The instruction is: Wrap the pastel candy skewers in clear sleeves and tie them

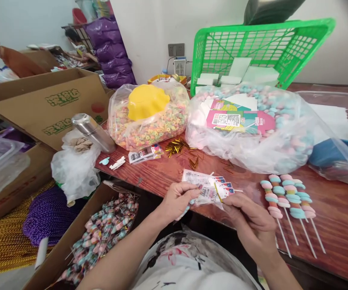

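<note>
My left hand (178, 201) is closed around a wrapped marshmallow skewer, of which only a bit of blue candy (188, 208) shows below the fingers. Between the thumb and fingers of my right hand (249, 219) is a gold twist tie (217, 192), its strip pointing up and left. Just beyond both hands, printed clear bags (196, 178) lie fanned out on the table, with white sticks poking out. To the right of my right hand, several unwrapped marshmallow skewers (288, 197) in pink and blue lie side by side on the wood.
Loose gold twist ties (176, 147) lie on the table (340, 209). Behind them stand a bag of ring candies (149, 131) with a yellow bowl (148, 100), a marshmallow bag (291, 121) and a green basket (264, 28). A steel flask (93, 133) stands left, above a carton of wrapped skewers (104, 229).
</note>
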`<control>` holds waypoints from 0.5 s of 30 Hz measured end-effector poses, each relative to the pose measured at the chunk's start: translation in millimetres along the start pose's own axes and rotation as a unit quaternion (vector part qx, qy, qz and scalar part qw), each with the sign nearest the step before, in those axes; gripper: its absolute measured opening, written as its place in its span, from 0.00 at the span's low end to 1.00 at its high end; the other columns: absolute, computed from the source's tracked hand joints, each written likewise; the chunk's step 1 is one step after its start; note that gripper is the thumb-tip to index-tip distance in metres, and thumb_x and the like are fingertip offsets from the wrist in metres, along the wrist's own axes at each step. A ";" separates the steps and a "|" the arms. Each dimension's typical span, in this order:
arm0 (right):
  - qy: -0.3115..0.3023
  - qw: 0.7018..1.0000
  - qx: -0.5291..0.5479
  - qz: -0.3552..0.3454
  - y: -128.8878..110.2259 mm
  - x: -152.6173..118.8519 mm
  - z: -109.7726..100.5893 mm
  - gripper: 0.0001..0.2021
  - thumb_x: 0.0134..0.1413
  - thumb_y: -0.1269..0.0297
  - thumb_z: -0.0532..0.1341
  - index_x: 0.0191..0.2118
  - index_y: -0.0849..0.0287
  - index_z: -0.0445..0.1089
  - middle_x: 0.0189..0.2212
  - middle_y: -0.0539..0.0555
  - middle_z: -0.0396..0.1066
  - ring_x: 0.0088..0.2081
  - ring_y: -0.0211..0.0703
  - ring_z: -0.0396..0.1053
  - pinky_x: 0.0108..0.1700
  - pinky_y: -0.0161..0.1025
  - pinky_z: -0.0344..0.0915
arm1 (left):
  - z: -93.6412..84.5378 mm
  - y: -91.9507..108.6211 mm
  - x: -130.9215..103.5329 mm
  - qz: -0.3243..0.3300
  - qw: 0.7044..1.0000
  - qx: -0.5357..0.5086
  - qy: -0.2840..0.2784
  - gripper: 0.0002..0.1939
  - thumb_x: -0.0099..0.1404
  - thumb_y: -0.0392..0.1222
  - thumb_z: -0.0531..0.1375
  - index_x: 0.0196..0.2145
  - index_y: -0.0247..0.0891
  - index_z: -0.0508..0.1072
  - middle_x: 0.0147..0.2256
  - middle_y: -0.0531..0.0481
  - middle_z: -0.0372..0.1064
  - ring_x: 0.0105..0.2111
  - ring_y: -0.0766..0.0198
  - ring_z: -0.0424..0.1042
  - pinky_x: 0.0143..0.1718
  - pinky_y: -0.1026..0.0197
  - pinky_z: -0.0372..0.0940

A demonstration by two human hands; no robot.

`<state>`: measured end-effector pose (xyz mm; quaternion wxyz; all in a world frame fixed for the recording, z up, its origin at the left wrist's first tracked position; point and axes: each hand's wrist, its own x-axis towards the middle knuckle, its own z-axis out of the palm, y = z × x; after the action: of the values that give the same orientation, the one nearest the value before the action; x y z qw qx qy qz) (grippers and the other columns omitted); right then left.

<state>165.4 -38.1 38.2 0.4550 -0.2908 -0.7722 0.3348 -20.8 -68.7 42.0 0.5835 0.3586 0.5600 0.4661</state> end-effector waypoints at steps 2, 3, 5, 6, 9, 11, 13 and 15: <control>-0.028 0.997 -0.034 -0.060 -3.9 8.5 4.2 0.15 0.56 0.78 0.55 0.44 0.55 0.71 0.32 0.52 0.70 0.32 0.38 0.68 0.33 0.33 0.64 | 5.7 0.3 -1.7 0.033 0.999 0.024 -0.006 0.12 0.56 0.45 0.61 0.23 0.32 0.73 0.19 0.54 0.63 0.15 0.76 0.58 0.14 0.72 0.52; -0.047 0.995 -0.048 -0.078 -4.7 12.7 8.0 0.16 0.56 0.78 0.54 0.45 0.54 0.72 0.32 0.52 0.70 0.31 0.37 0.68 0.31 0.33 0.65 | 8.0 0.5 -3.0 0.041 0.999 0.027 -0.010 0.12 0.57 0.44 0.60 0.22 0.32 0.72 0.19 0.55 0.62 0.15 0.76 0.58 0.14 0.72 0.51; -0.067 0.991 -0.068 -0.090 -3.9 19.3 16.2 0.17 0.58 0.78 0.51 0.45 0.55 0.72 0.30 0.53 0.70 0.29 0.37 0.68 0.29 0.33 0.65 | 9.9 1.2 -6.2 0.044 0.999 0.023 -0.009 0.12 0.58 0.42 0.58 0.20 0.33 0.69 0.19 0.56 0.60 0.15 0.76 0.56 0.14 0.72 0.49; -0.071 0.991 -0.072 -0.085 -2.5 21.4 19.8 0.17 0.58 0.77 0.51 0.45 0.55 0.72 0.29 0.53 0.70 0.29 0.37 0.68 0.28 0.33 0.65 | 9.5 1.5 -7.8 0.040 0.999 0.020 -0.007 0.13 0.58 0.42 0.57 0.19 0.34 0.68 0.19 0.56 0.59 0.14 0.76 0.55 0.13 0.72 0.49; -0.084 0.993 -0.068 -0.054 2.9 22.4 26.8 0.16 0.59 0.76 0.51 0.45 0.56 0.72 0.27 0.52 0.70 0.28 0.38 0.68 0.28 0.34 0.65 | 3.5 0.6 -11.8 0.025 0.999 0.027 -0.014 0.12 0.58 0.42 0.57 0.20 0.34 0.67 0.19 0.55 0.59 0.15 0.75 0.55 0.14 0.71 0.49; -0.092 0.994 -0.055 -0.038 5.6 20.4 29.1 0.15 0.59 0.75 0.51 0.45 0.56 0.71 0.27 0.52 0.70 0.28 0.38 0.68 0.29 0.35 0.65 | -1.6 -2.4 -12.2 0.029 0.998 0.043 -0.022 0.14 0.59 0.45 0.58 0.21 0.34 0.68 0.19 0.55 0.59 0.16 0.74 0.55 0.15 0.70 0.50; -0.090 0.995 -0.043 -0.033 7.1 17.1 31.0 0.15 0.59 0.75 0.52 0.46 0.55 0.71 0.29 0.52 0.71 0.30 0.38 0.69 0.32 0.36 0.66 | -5.6 -6.5 -10.6 0.054 0.996 0.063 -0.026 0.16 0.61 0.47 0.58 0.21 0.34 0.69 0.20 0.54 0.60 0.17 0.73 0.56 0.17 0.69 0.52; -0.068 0.997 -0.039 -0.022 7.7 12.1 33.0 0.16 0.59 0.74 0.53 0.50 0.54 0.68 0.28 0.50 0.70 0.30 0.38 0.69 0.33 0.35 0.67 | -7.5 -10.1 -7.8 0.100 0.991 0.086 -0.020 0.18 0.63 0.48 0.57 0.20 0.34 0.68 0.20 0.54 0.60 0.20 0.72 0.57 0.21 0.68 0.54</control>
<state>131.8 -32.6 26.4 0.3969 -0.2680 -0.8199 0.3136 -26.3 -80.0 34.2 0.5121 0.4714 0.5473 0.4648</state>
